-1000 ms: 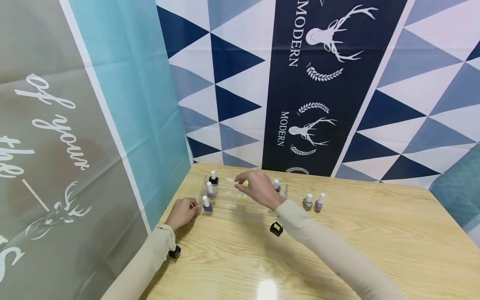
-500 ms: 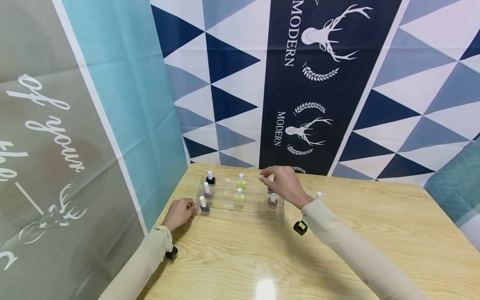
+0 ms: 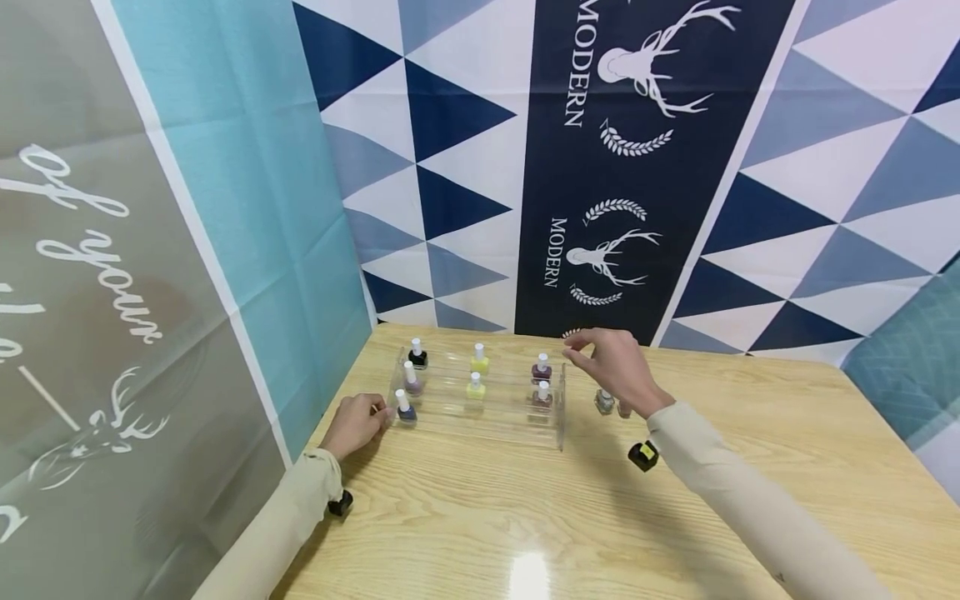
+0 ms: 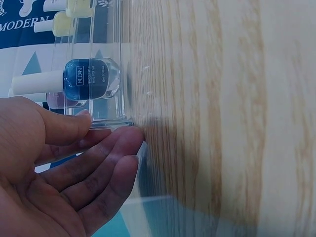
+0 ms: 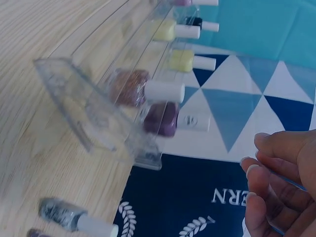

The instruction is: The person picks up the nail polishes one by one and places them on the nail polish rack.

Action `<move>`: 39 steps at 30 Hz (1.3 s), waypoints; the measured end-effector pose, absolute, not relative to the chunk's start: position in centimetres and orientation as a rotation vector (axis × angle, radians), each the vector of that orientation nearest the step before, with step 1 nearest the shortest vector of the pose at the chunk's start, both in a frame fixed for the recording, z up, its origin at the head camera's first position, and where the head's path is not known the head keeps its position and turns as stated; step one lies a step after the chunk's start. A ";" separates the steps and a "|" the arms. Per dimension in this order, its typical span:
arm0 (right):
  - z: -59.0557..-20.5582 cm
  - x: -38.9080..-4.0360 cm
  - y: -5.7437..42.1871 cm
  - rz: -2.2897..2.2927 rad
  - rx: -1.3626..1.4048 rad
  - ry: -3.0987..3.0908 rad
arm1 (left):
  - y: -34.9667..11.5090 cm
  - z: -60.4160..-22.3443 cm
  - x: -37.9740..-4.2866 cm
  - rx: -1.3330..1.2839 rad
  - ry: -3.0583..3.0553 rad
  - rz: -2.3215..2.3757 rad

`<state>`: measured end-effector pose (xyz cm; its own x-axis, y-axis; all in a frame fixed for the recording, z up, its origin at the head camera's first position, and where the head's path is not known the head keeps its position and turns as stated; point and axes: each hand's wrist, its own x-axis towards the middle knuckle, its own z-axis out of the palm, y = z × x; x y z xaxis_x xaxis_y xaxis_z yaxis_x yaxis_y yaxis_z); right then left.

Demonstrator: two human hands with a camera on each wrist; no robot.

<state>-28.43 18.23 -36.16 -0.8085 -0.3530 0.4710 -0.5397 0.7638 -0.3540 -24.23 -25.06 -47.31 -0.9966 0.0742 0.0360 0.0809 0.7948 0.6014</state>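
Observation:
A clear stepped nail polish rack point(image 3: 480, 427) stands on the table. My left hand point(image 3: 354, 423) grips its left end, thumb and fingers at the side panel. Right beside that thumb, in the left wrist view, is a blue nail polish bottle point(image 4: 88, 79) with a white cap. Behind it sit a mauve bottle point(image 3: 413, 385) and a black bottle point(image 3: 417, 358). Two yellow bottles point(image 3: 476, 390) stand mid-rack, and a glittery brown-pink bottle point(image 5: 131, 88) and a dark purple bottle point(image 5: 162, 119) at the right end. My right hand point(image 3: 611, 367), holding nothing, hovers right of the rack with loosely bent fingers.
Right of the rack, a grey glitter bottle point(image 3: 604, 402) stands on the wooden table point(image 3: 465, 517), with another bottle point(image 3: 624, 409) partly hidden behind my right hand. Patterned cloth point(image 3: 465, 208) hangs behind the table, and a grey and teal cloth point(image 3: 255, 183) on the left.
My right hand has moved right, from over the yellow bottles past the rack's right end, uncovering the bottles there. My left hand has stayed at the rack's left end.

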 end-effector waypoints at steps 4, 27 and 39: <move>-36.3 -28.5 19.3 0.663 0.657 -2.591 | -25.1 -47.3 -24.2 -0.120 -2.966 -1.002; -38.9 -27.7 26.0 0.602 0.536 -2.697 | -25.0 -47.1 -24.0 -0.116 -2.967 -0.997; -40.5 -27.7 28.0 0.535 0.465 -2.785 | -24.9 -47.1 -24.0 -0.097 -2.977 -0.991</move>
<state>-27.70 27.98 -40.55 -0.9131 -0.2585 0.3154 -0.3569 0.8807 -0.3115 -23.95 -24.92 -47.11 -0.9981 0.0579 0.0220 0.0596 0.7989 0.5986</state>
